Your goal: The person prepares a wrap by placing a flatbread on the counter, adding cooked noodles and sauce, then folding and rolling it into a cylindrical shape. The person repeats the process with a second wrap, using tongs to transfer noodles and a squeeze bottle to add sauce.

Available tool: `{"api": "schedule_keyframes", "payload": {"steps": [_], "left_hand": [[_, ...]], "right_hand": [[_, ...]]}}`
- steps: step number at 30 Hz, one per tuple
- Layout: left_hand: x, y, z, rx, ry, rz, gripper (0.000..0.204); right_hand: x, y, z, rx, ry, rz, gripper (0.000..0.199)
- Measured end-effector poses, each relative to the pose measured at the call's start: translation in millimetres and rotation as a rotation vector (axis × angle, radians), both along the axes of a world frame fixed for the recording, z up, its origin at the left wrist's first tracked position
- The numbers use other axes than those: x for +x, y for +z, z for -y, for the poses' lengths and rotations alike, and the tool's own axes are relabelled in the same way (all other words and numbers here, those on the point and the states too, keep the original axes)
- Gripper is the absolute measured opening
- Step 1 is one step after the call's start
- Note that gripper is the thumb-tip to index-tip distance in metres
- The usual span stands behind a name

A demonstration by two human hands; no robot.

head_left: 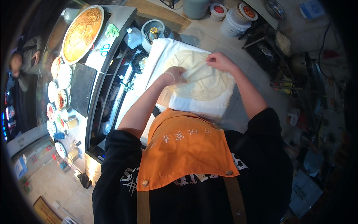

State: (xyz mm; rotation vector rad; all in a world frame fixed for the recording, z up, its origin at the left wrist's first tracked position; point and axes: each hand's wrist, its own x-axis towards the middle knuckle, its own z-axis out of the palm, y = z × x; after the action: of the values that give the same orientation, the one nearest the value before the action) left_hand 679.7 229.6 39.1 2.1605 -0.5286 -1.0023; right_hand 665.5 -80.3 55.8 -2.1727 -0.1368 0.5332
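Observation:
In front of me a stack of thin, pale, round sheets, looking like thin pancakes, lies wrinkled on a white cloth over a box-like stand. My right hand pinches the edge of the top sheet at the far right and holds it slightly raised. My left hand lies at the stack's left side, its fingers closed on the same sheet. Between the two hands the sheet is drawn into a taut fold. My left fingertips are partly hidden by the sheet and the hand itself.
At left a counter holds a large round pan of orange-red food, a dark flat plate, several small bowls and blue scissors. Beyond the cloth stand a gas cylinder and a white bucket. A person is at far left.

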Motion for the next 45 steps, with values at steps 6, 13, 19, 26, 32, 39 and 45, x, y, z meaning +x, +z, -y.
{"api": "schedule_keyframes", "payload": {"steps": [6,13,19,26,32,39,45], "left_hand": [[-11,5,-18,0.112,-0.044,0.117,0.045],[-12,46,-51,-0.079,0.186,0.319,0.036],[5,154,-118,-0.300,0.431,0.327,0.034],[-61,240,-239,-0.281,0.523,0.601,0.028],[-141,200,-383,-0.258,0.756,0.522,0.023],[-161,131,-551,-0.270,1.251,0.088,0.020],[-104,81,-695,-0.118,1.391,0.200,0.029]], "right_hand": [[-6,37,5,0.155,0.019,-0.086,0.012],[-18,103,6,0.193,-0.039,0.086,0.012],[-8,182,-16,0.301,-0.079,0.428,0.008],[21,161,-168,0.469,0.077,0.310,0.007],[28,103,-312,0.574,0.388,0.090,0.006],[83,29,-539,0.304,0.584,-0.113,0.012],[190,28,-710,0.317,0.682,-0.024,0.017]]}}
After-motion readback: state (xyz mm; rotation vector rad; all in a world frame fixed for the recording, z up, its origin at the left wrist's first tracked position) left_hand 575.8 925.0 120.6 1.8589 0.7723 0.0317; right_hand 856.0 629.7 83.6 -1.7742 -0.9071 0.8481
